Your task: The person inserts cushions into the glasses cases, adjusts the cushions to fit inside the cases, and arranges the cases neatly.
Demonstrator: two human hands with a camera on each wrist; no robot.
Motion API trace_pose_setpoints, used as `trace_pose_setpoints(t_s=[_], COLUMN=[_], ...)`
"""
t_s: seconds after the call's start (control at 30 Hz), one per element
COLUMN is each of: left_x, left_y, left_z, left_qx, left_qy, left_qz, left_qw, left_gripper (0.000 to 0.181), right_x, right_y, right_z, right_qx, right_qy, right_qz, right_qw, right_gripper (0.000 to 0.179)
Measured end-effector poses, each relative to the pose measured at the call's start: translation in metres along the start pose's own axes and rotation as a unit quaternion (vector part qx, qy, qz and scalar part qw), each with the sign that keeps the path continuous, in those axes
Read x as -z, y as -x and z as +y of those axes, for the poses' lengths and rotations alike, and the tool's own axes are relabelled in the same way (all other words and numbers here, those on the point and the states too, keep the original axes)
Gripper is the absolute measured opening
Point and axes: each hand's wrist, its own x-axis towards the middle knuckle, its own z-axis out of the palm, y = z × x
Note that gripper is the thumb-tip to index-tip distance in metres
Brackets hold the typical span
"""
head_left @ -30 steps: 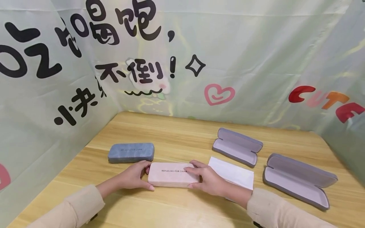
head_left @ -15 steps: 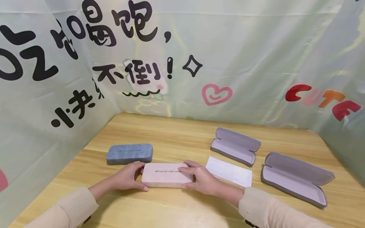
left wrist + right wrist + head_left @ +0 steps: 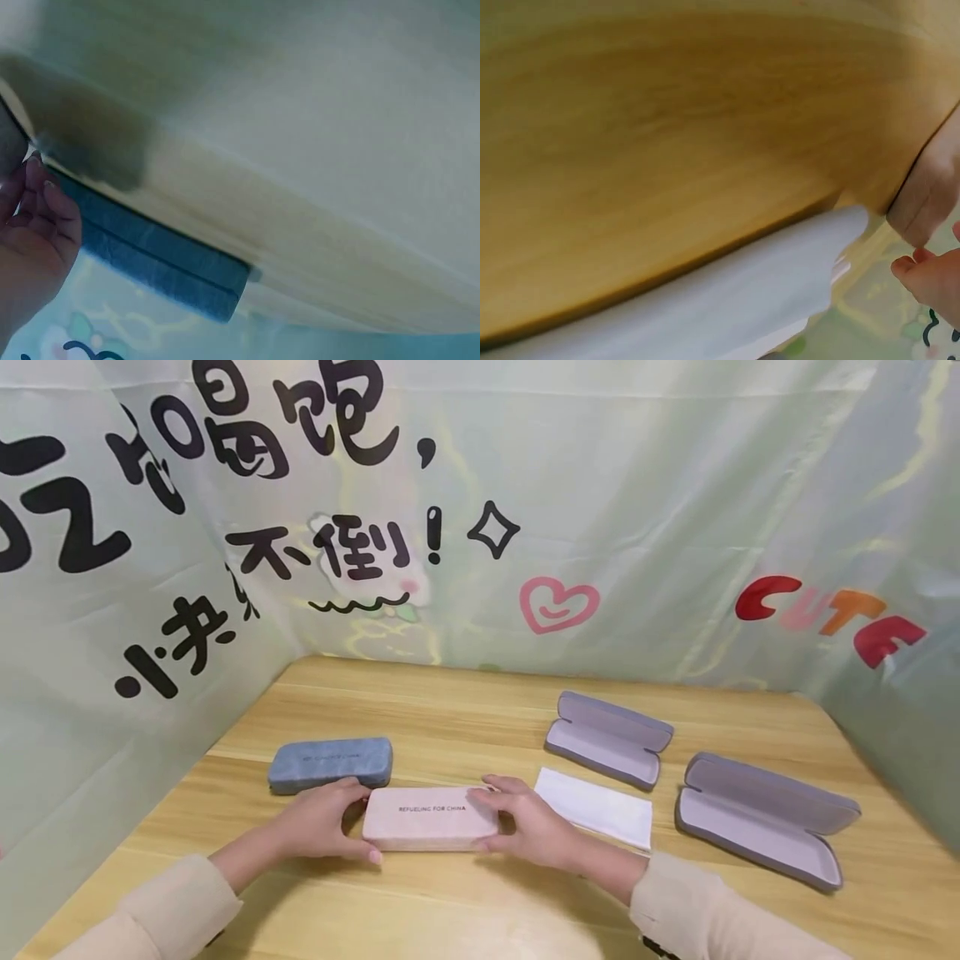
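Note:
A pink glasses case [image 3: 431, 820], closed and lettered REFUELING FOR CHINA, lies flat on the wooden table between both hands. My left hand [image 3: 318, 822] holds its left end, thumb at the front corner and fingers toward the back. At the other end, my right hand [image 3: 542, 827] grips it with the thumb in front and the index finger over the top. Just behind the left hand sits a closed blue glasses case [image 3: 330, 764]; the left wrist view shows its long side [image 3: 157, 247]. In the right wrist view, fingertips meet the pink case's end [image 3: 930, 195].
Folded white cloth [image 3: 596, 806] lies beyond the right forearm. Two open grey-purple glasses cases with pale linings stand at the right, a farther one [image 3: 603, 752] and a nearer one [image 3: 757, 835]. Printed fabric walls [image 3: 637, 527] enclose the table [image 3: 435, 910].
The pink case has slid slightly left, nearer the blue case, with both hands moving along. The left fingers sit a little looser around its end. The whole view has shifted a bit.

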Motion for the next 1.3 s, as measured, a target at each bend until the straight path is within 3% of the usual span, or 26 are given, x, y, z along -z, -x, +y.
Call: trace_pose_setpoints(t_s=[0.17,0.4,0.53,0.67,0.77,1.1,1.3], left_x=[0.009,0.008,0.007,0.008,0.009,0.009,0.001], left_y=[-0.001,-0.010,-0.019,-0.028,-0.037,-0.073,-0.083], left_z=[0.001,0.000,0.007,0.019,0.030,0.080,0.095], left_qx=[0.025,0.010,0.004,0.019,0.020,-0.022,-0.039], left_qy=[-0.027,0.002,0.010,0.027,0.055,0.128,0.157], left_qz=[0.017,0.068,0.091,0.108,0.105,0.083,0.073], left_qw=[0.9992,0.9977,0.9958,0.9936,0.9928,0.9881,0.9841], left_gripper=[0.074,0.047,0.037,0.039,0.038,0.032,0.031], right_x=[0.011,0.028,0.038,0.046,0.051,0.063,0.068], right_y=[0.005,0.014,0.023,0.034,0.042,0.067,0.079], right_z=[-0.001,-0.001,0.005,0.014,0.020,0.037,0.046], right_qx=[-0.009,0.001,-0.002,-0.008,-0.017,-0.035,-0.073], right_qy=[0.006,0.002,0.018,0.026,0.037,0.075,0.064], right_qz=[0.013,0.026,0.055,0.086,0.107,0.146,0.155], right_qw=[0.9998,0.9997,0.9983,0.9959,0.9935,0.9858,0.9831], right_gripper=[0.056,0.053,0.051,0.049,0.046,0.043,0.043])
